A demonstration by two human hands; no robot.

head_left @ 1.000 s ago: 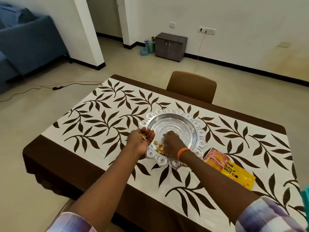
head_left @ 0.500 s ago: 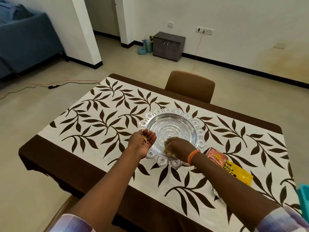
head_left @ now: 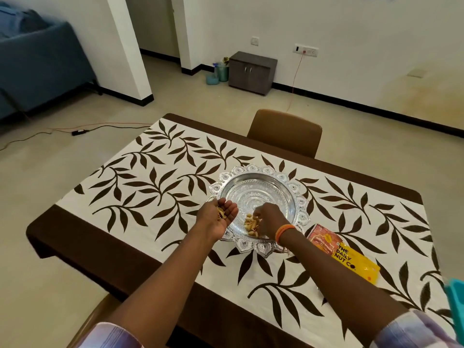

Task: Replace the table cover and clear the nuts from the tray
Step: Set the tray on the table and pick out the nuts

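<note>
Mid-frame over the tray (head_left: 253,173), left hand (head_left: 218,218) cups nuts (head_left: 221,213), fingers half-open; right hand (head_left: 268,221), fingers curled, pinches the nut pile (head_left: 251,224).

The table (head_left: 50,237) is covered by a table cover (head_left: 150,192), white with a dark leaf print and a brown border along its edges. A silver tray (head_left: 258,177) with a scalloped rim sits near the middle of the table. A yellow nut packet (head_left: 351,259) lies flat on the cover just beside the tray, toward the right edge.
</note>
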